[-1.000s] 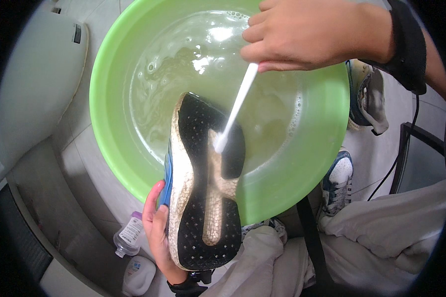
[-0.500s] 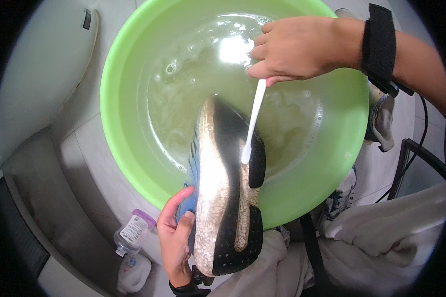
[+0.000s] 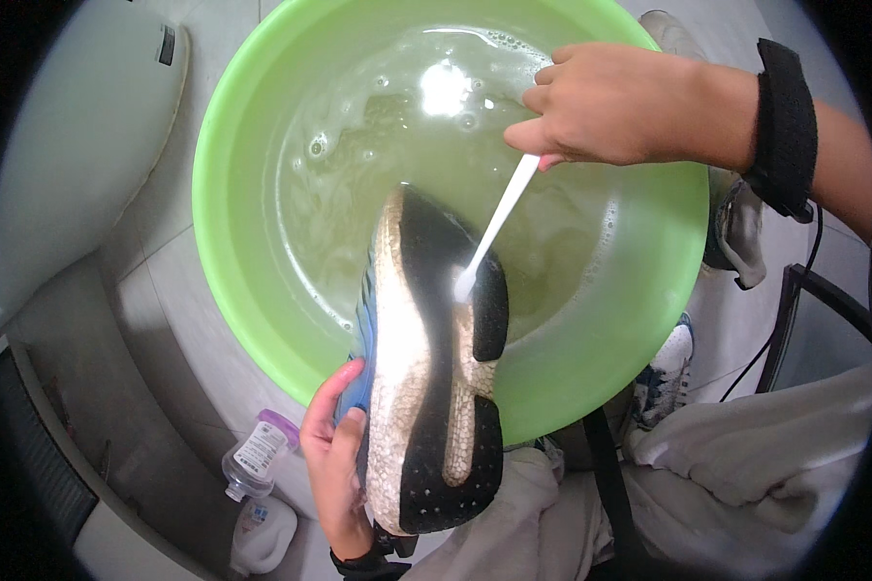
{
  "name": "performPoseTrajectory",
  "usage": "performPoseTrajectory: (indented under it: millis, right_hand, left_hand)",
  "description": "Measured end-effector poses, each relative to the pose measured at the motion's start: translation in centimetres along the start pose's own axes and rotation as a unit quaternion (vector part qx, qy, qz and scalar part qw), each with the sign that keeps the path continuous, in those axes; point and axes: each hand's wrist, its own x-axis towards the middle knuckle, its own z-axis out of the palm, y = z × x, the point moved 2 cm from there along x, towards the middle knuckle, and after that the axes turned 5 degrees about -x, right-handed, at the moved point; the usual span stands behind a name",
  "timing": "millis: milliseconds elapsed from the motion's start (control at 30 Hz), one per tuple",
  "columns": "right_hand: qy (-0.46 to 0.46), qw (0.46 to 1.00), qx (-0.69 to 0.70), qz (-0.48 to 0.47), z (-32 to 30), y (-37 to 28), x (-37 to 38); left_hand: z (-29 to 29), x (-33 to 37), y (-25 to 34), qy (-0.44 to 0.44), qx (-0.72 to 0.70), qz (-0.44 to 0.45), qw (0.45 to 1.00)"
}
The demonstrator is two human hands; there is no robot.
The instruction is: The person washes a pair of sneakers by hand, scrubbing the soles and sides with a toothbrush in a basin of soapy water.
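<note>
A blue sports shoe point(image 3: 419, 387) with a black and dirty white sole is held sole-up over the near rim of a green basin point(image 3: 233, 300). Its toe reaches over the cloudy water point(image 3: 358, 174). My left hand point(image 3: 337, 455) grips the shoe's left side near the heel, thumb and fingers on the blue upper. In my right hand point(image 3: 620, 107) is a white toothbrush point(image 3: 503, 215), its head pressed against the sole around the groove at the middle. The bristles are not clearly visible. The right fingers close round the brush handle and partly hide it.
A clear bottle with a purple base point(image 3: 262, 453) and a white bottle point(image 3: 264, 535) lie on the floor at lower left. A large white rounded fixture point(image 3: 87, 136) stands at left. My worn shoe point(image 3: 670, 360) and a black frame with a cable point(image 3: 790, 320) are at right.
My right hand has shifted right, and the toothbrush is more slanted, its head slightly higher on the sole. The shoe and left hand have moved slightly left.
</note>
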Motion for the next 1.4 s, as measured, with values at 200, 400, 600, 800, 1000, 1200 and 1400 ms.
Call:
performPoseTrajectory:
  millis: [200, 400, 600, 800, 1000, 1200, 1400]
  right_hand:
    - [0.037, 0.999, -0.035, 0.004, -1.7, -1.0, -0.6]
    - [0.138, 0.987, -0.063, -0.061, -3.2, -0.6, -2.4]
    - [0.015, 0.998, -0.027, 0.053, -5.3, 0.2, -3.0]
    - [0.022, 0.999, -0.024, 0.009, -4.7, -0.1, -5.3]
    - [0.103, 0.991, -0.085, 0.025, -3.9, -2.5, -5.8]
    - [0.106, 0.993, -0.042, 0.021, -4.0, -3.1, -6.1]
    - [0.092, 0.995, -0.016, 0.027, -3.9, -3.3, -5.6]
  left_hand:
    - [-0.1, 0.1, -0.4, 0.046, -0.024, 0.049, 0.997]
    - [-0.2, 0.2, -1.0, 0.055, -0.033, 0.08, 0.995]
    - [-0.1, 0.2, -0.7, 0.046, -0.028, 0.076, 0.996]
    - [0.9, -0.2, -0.4, 0.046, -0.027, 0.061, 0.997]
    - [0.7, -0.3, -0.6, 0.009, -0.009, 0.081, 0.997]
    - [1.4, -0.7, -0.7, 0.019, 0.011, 0.096, 0.995]
    - [1.9, -0.9, -0.3, 0.032, 0.014, 0.098, 0.995]
